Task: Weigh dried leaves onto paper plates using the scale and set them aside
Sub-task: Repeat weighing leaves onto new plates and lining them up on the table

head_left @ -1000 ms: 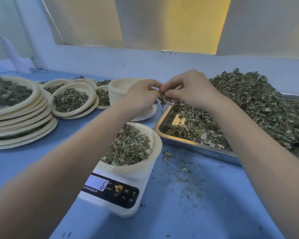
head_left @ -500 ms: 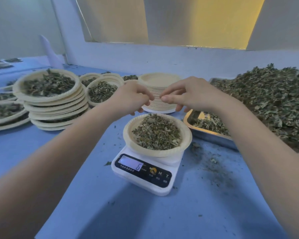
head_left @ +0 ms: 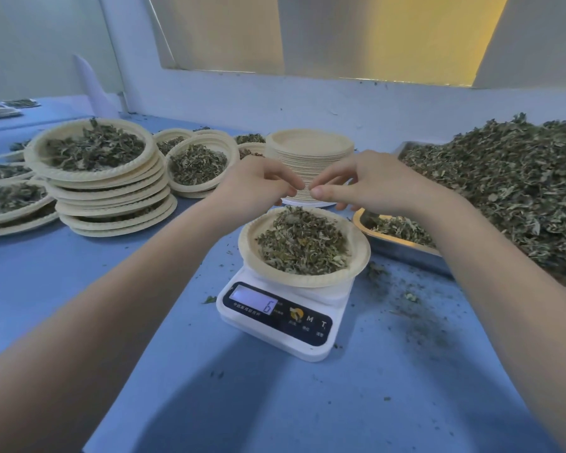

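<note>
A round paper plate heaped with dried leaves sits level on a white digital scale at the centre of a blue table. The scale's display reads 6; its buttons show M and T, with small unreadable print. Just above the plate's far rim, the left hand and right hand meet with fingertips curled; whether they pinch anything cannot be told. Filled plates are stacked left, and a leaf-piled metal tray lies right.

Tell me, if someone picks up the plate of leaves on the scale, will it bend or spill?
The paper plate looks thin, so it may flex a little. Its raised rim should probably keep most dried leaves in, but they lie loose and heaped, so tilting could spill some. It is likely very light.
</note>
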